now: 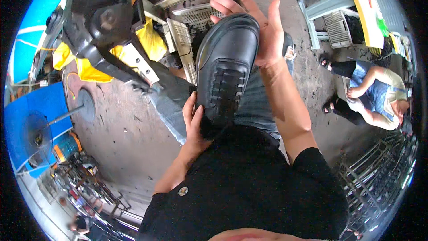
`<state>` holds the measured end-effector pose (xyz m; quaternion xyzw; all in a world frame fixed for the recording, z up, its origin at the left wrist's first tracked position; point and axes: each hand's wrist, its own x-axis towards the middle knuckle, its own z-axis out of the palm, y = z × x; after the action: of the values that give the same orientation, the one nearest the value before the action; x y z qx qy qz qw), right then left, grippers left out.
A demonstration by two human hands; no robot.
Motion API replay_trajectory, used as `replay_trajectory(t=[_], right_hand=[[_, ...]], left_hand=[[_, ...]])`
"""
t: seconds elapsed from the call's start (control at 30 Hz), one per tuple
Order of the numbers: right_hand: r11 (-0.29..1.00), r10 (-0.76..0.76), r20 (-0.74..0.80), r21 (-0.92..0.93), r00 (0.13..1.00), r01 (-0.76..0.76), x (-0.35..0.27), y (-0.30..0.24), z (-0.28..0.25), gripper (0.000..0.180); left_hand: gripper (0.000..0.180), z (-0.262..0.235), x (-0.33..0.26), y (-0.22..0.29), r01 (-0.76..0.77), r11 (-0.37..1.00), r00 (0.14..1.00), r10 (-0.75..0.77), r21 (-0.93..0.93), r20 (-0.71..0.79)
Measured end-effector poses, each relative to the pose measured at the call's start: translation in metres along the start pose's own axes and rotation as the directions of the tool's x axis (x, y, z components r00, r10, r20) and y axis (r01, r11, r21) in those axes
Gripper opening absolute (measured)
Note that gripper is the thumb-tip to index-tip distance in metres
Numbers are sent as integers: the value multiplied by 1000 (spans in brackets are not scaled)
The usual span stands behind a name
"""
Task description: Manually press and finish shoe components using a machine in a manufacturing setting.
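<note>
A black lace-up shoe point(231, 47) is held up in front of my body, its toe pointing away from me and its upper facing up. My left hand point(195, 125) grips it at the heel end, with fingers wrapped along the left side. Beside the right edge of the toe, my right hand point(271, 40) is open, palm up, its fingers spread; whether it touches the shoe I cannot tell. Below the shoe are my legs in blue jeans point(171, 102). The sole is hidden.
A black machine point(104, 22) stands at the left, close to my left leg, with yellow cloth point(151, 40) by it. Plastic crates point(180, 47) lie ahead. A floor fan point(35, 138) is at far left, metal racks point(374, 174) at lower right. Another person point(379, 89) sits at right.
</note>
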<state>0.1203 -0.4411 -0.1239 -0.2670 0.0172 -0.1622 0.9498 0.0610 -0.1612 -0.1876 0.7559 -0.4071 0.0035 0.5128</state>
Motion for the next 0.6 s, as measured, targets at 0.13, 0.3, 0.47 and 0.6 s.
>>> replay_trajectory(t=[0.13, 0.3, 0.47, 0.6], right_hand=[[997, 64, -33, 49, 997, -62, -2, 9, -8, 91], [975, 171, -145, -119, 975, -189, -6, 15, -8, 78], [949, 150, -168, -252, 974, -190, -18, 19, -20, 61], [917, 78, -140, -378, 987, -126, -28, 17, -13, 50]], left_hand=[[99, -3, -5, -1, 11, 999, 1000, -10, 32, -19], [90, -30, -31, -4, 533, 676, 807, -586, -508, 68], [66, -41, -20, -16, 457, 326, 620, -784, -827, 33], [60, -55, -21, -37, 556, 515, 677, -736, -652, -4]])
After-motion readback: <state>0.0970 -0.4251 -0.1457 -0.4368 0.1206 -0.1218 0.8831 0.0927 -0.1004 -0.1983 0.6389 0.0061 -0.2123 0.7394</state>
